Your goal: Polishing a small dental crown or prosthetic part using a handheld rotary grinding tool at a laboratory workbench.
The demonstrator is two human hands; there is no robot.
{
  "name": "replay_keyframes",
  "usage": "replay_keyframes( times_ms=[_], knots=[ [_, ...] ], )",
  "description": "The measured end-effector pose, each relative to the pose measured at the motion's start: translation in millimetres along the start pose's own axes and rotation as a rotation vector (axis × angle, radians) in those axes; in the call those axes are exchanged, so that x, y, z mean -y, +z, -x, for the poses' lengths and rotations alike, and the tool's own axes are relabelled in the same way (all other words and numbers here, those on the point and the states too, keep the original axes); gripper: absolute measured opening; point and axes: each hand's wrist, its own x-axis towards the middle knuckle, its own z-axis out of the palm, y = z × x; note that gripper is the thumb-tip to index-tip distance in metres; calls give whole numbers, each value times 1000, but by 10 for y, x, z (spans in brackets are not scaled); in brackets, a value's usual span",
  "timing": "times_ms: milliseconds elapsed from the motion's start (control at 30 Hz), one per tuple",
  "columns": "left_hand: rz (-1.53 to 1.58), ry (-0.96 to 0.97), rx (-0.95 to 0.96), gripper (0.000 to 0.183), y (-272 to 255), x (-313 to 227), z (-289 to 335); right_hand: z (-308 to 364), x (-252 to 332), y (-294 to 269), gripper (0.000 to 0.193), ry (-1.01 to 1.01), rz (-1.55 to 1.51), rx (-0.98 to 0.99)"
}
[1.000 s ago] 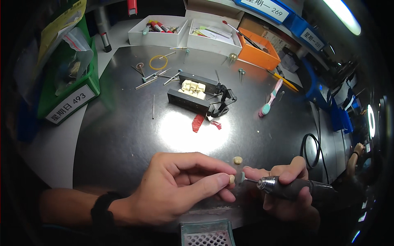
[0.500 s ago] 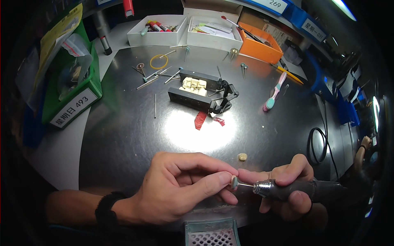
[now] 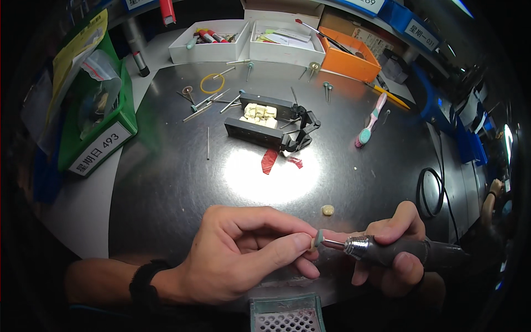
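Observation:
Between thumb and index finger, my left hand (image 3: 238,249) pinches a small pale tooth crown (image 3: 313,244), mostly hidden by the fingertips. My right hand (image 3: 402,226) is wrapped round a dark rotary handpiece (image 3: 395,253) with a silver collar. At its tip, a grey-green grinding wheel (image 3: 319,238) sits right against the crown; I cannot tell whether they touch. Just beyond the fingers lies another cream tooth crown (image 3: 328,210). Farther back, a black articulator (image 3: 253,133) holds a cream tooth model (image 3: 260,114).
Red film pieces (image 3: 269,162) lie before the articulator. Several burs (image 3: 206,105), a rubber band (image 3: 212,83) and a toothbrush (image 3: 370,122) are on the dark table. White boxes (image 3: 207,52), an orange box (image 3: 348,65) and a green bin (image 3: 126,124) border it. A perforated tray (image 3: 286,305) sits nearest me.
The handpiece's wheel has turned and shifted slightly against the crown, with more of its shank showing. My left hand keeps nearly the same pinch. The view has shifted a little.

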Motion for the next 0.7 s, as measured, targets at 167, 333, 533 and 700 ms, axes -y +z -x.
replay_keyframes(
  times_ms=[167,333,533,700],
  knots=[
    [10,19,-2,15,-5,19,-9,-4,153,76,23,226,-10,-38],
    [-23,15,-1,15,-19,13,2,-5,114,33,23,212,-32,17],
    [-5,8,5,15,-1,-7,2,-3,96,59,24,129,-79,-43],
    [-22,26,11,15,-9,-3,0,-19,91,49,24,139,13,6]
  ],
)
